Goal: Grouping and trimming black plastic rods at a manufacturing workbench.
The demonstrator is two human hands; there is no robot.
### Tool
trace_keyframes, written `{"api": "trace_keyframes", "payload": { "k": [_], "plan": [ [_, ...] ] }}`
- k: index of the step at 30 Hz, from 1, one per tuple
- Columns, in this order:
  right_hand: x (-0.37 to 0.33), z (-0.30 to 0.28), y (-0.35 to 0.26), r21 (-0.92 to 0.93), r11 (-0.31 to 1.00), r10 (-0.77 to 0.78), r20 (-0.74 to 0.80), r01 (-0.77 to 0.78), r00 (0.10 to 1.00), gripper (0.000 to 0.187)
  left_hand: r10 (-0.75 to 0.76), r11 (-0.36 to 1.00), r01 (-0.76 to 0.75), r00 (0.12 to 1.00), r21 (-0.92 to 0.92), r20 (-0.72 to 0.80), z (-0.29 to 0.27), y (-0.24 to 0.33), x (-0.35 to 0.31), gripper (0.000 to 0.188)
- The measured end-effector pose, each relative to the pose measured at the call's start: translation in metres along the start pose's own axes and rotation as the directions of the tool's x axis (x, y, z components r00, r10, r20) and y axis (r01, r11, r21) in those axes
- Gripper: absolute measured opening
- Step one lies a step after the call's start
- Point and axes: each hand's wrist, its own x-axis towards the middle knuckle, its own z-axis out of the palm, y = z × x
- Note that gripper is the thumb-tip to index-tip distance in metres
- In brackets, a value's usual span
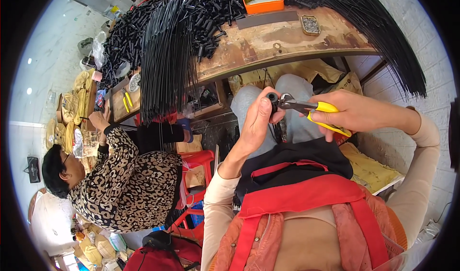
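Above my lap, my left hand (256, 120) grips a short black tubular part (273, 98), its round hollow end facing up. The fingers wrap round it and hide most of its length. My right hand (352, 109) is closed on pliers with yellow handles (327, 107). Their metal jaws reach left to the tubular part and seem to meet its side near the top; what the jaws grip, if anything, is too small to make out.
A wooden workbench (268, 48) stands ahead, with a heap of black tubular parts (211, 17) and bundles of long black rods (165, 65). An orange tin (263, 3), a dark flat bar (267, 19) and a small tray of tiny pieces (310, 25) lie there. A co-worker (124, 184) sits left.
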Motion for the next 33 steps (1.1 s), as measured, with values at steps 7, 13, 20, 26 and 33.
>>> {"api": "trace_keyframes", "payload": {
  "k": [7, 13, 20, 26, 33],
  "plan": [
    [0.009, -0.011, -0.008, 0.126, 0.933, 0.296, 0.266, -0.337, 0.918, 0.041, 0.006, 1.000, -0.004, 0.999, 0.030, -0.052, 0.003, 0.009, -0.003, 0.050],
    [0.015, -0.006, 0.010, 0.475, 0.740, 0.224, 0.493, -0.476, 0.840, 0.043, -0.012, 0.999, 0.011, 1.000, 0.044, 0.029, -0.013, 0.009, -0.001, 0.052],
    [-0.016, -0.002, -0.011, 0.006, 0.989, 0.149, 0.020, -0.149, 0.989, 0.033, -0.032, 0.998, 0.029, 0.997, 0.048, 0.070, 0.000, 0.018, 0.003, 0.051],
    [-0.029, -0.009, -0.012, -0.149, 0.970, 0.199, 0.045, -0.190, 0.979, 0.035, -0.109, 0.978, 0.090, 0.990, 0.189, 0.092, 0.015, 0.029, -0.003, 0.057],
    [0.008, -0.012, 0.016, 0.247, 0.969, 0.053, -0.249, 0.010, 0.967, 0.027, 0.311, 0.924, -0.377, 0.841, -0.067, -0.442, -0.039, 0.188, 0.005, 0.064]
  ]
}}
